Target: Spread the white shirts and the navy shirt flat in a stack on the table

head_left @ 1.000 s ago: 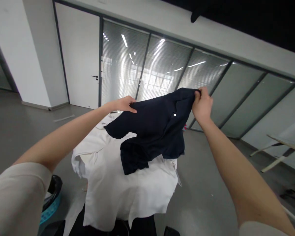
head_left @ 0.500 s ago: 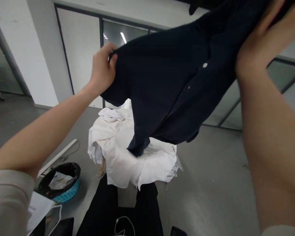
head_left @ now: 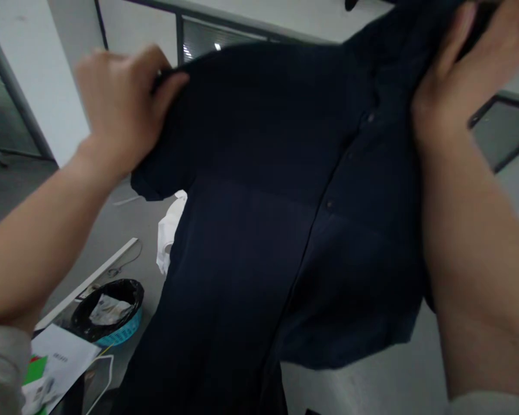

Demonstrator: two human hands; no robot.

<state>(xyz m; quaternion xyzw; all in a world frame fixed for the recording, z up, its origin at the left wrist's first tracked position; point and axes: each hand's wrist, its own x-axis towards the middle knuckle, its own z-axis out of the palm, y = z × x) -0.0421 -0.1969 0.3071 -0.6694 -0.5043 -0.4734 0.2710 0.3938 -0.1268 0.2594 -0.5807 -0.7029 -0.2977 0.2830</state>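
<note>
A dark navy button-up shirt (head_left: 251, 190) with short sleeves hangs in the air between my two hands. My left hand (head_left: 125, 98) pinches its shoulder and sleeve edge at the upper left, thumb toward me. Up at the top right, my right hand (head_left: 467, 75) is closed on the collar side of the shirt, though the cloth hides part of its grip. Small buttons run down the front placket. Behind the shirt, a bit of white cloth (head_left: 169, 230) shows; the rest of it is covered.
At the lower left stands a blue basket (head_left: 123, 334) lined with a black bag, with crumpled litter inside. A long white strip (head_left: 90, 279) and a thin cable lie on the grey floor. Papers (head_left: 63, 360) sit nearer to me. Glass partitions and a white pillar (head_left: 38, 75) are behind.
My left hand has moved left and closer, spreading the shirt wider. The shirt now hangs lower and nearer, covering most of the white cloth. My right hand has shifted only slightly.
</note>
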